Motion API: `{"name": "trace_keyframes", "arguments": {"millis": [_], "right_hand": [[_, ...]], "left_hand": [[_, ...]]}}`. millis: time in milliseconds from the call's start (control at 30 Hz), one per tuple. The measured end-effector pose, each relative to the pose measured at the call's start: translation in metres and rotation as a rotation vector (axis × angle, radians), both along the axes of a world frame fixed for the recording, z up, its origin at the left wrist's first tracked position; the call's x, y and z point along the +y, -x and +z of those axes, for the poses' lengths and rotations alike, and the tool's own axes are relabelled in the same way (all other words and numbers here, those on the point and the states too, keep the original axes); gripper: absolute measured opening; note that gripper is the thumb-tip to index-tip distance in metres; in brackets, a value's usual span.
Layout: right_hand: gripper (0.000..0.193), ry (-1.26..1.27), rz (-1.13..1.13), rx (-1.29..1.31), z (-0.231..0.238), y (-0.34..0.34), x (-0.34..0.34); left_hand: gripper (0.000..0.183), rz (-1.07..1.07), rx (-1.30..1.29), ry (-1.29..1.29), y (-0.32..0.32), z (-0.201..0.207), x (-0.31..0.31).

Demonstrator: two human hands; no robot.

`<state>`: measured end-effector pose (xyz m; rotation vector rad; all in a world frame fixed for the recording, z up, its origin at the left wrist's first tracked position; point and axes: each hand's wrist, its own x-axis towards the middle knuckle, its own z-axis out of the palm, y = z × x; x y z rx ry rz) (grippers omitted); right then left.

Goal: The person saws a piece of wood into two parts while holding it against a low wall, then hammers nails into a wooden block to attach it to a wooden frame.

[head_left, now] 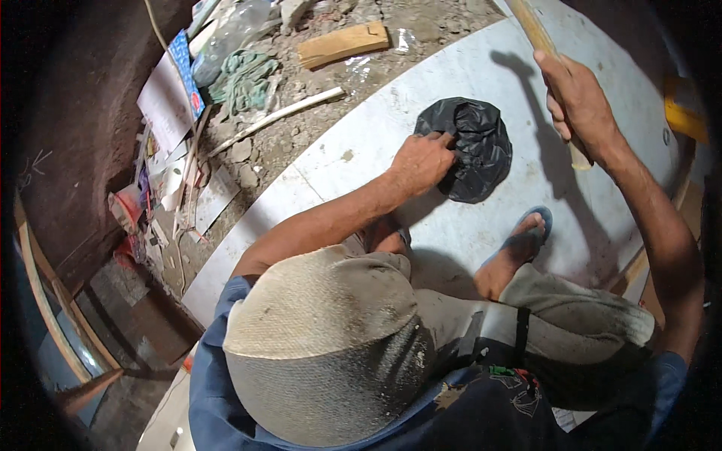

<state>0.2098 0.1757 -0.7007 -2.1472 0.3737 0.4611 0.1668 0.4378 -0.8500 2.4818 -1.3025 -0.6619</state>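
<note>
On the white board [361, 161] sits a rounded black plastic bag [481, 161], crumpled and bunched; what it covers or holds cannot be seen. My left hand [425, 161] presses down on its left side, fingers curled into the plastic. Raised to the right of the bag, my right hand [575, 98] is closed round the wooden handle of a hammer [532, 26]. The hammer's head lies beyond the upper edge of the picture, while its shadow on the board shows a hammer-like shape. The lower end of the handle sticks out below my fist.
My sandaled foot [519, 244] rests on the board just below the bag. Rubble, a wood block [343, 45], a white stick [278, 120], a green cloth [244, 81] and papers [165, 105] lie at upper left. Something yellow [683, 109] stands at far right.
</note>
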Motion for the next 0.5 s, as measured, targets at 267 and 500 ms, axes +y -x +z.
{"name": "trace_keyframes", "arguments": {"millis": [267,500], "right_hand": [[0.054,-0.002,0.088,0.002,0.001,-0.001,0.016],[0.053,0.006,0.146,-0.058,0.005,-0.003,0.028]], "left_hand": [[0.024,0.113,0.154,0.07,-0.027,0.025,0.016],[0.025,0.256,0.485,0.151,-0.029,0.008,0.033]]}}
